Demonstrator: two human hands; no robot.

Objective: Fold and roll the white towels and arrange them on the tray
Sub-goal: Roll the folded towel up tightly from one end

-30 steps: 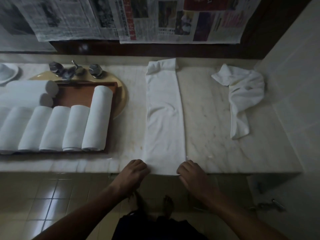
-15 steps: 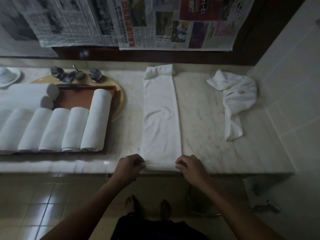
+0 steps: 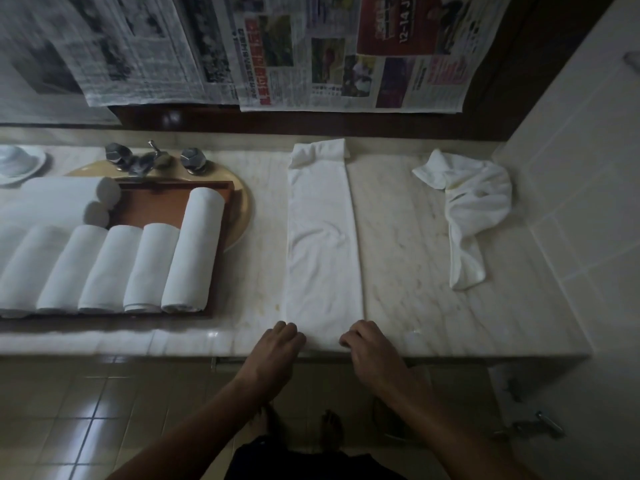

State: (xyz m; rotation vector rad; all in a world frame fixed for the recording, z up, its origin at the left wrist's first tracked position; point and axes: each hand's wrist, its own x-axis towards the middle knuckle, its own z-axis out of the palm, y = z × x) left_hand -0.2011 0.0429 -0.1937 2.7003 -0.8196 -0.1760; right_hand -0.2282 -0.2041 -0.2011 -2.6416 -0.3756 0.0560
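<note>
A white towel (image 3: 323, 244) lies folded into a long narrow strip on the marble counter, running from the back wall to the front edge. My left hand (image 3: 277, 344) and my right hand (image 3: 367, 344) pinch its near end at the two corners, where a small roll has formed. A brown wooden tray (image 3: 173, 202) at the left holds several rolled white towels (image 3: 194, 251) side by side, with two more rolls lying across behind them. A crumpled white towel (image 3: 474, 206) lies loose at the right.
The tray rests over a yellowish sink basin (image 3: 242, 202) with metal taps (image 3: 149, 159) behind. A white dish (image 3: 17, 162) sits at the far left. Newspaper sheets (image 3: 311, 53) hang on the wall. A tiled wall (image 3: 571, 202) bounds the counter on the right.
Both hands have curled the towel's near end up from the counter edge and started a small roll. The camera has tilted slightly.
</note>
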